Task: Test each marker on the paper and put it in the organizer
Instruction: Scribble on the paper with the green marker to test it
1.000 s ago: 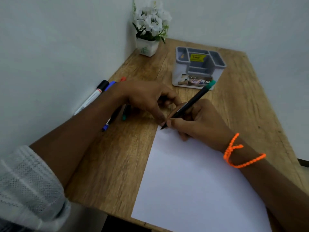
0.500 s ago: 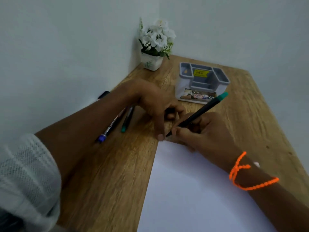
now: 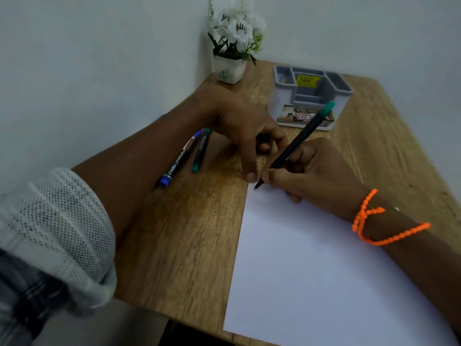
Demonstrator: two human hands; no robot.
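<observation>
Markers are what we are working through, and the one under test, a black-barrelled marker with a green end [image 3: 296, 143], is sitting in our right hand [image 3: 306, 176] at the centre of the frame. We are gripping it in a writing hold, fingers curled round the lower barrel, so the tip is coming down right at the upper left corner of the paper [image 3: 324, 270]; whether it is already touching the sheet we cannot tell, and no mark is showing yet. We are keeping the barrel tilted up and to the right, which is leaving the tip visible to us.

Our left hand [image 3: 244, 128] is reaching in from the left with one finger [image 3: 250, 168] stretched down beside that same corner, probably to steady the sheet while the tip drags. Its other fingers are curled, and something dark is showing between them, perhaps the cap, though we cannot be sure.

Two more markers are waiting on the wooden surface [image 3: 189, 245] left of centre: a blue-capped marker [image 3: 178, 159] and, just beside it, a slimmer green-tipped one [image 3: 200, 151]. We judge they are lying there within easy reach for their turn.

At the upper right, the grey organizer [image 3: 344, 91] is standing near the far edge with its compartments looking empty, so the task seems to be at its start. A white flower pot [image 3: 230, 69] is standing to its left in the corner.
</observation>
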